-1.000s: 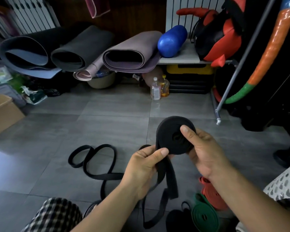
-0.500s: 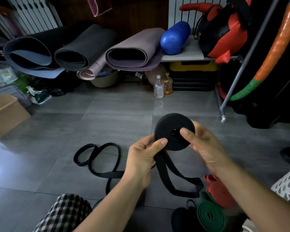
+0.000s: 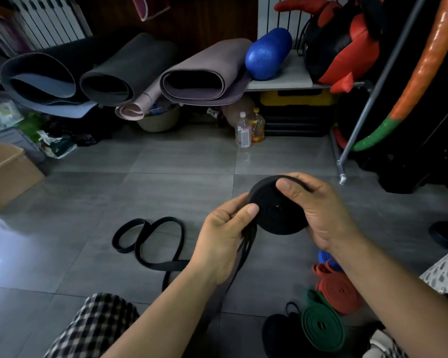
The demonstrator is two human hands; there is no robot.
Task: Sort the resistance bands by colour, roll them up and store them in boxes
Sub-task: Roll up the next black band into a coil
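The black roll (image 3: 277, 214) sits right of centre, gripped by the right hand (image 3: 321, 213), thumb on its face. The left hand (image 3: 223, 240) pinches its loose tail (image 3: 245, 254) beside the roll. A red roll (image 3: 339, 290) and a green roll (image 3: 321, 325) lie on the floor (image 3: 166, 182) at lower right.

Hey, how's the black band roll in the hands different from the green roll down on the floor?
The black roll is held up between the left hand and right hand; the green roll lies flat on the floor. The black roll has a loose tail hanging unwound, while the green roll looks fully wound. Both are flat bands coiled into a spiral disc.
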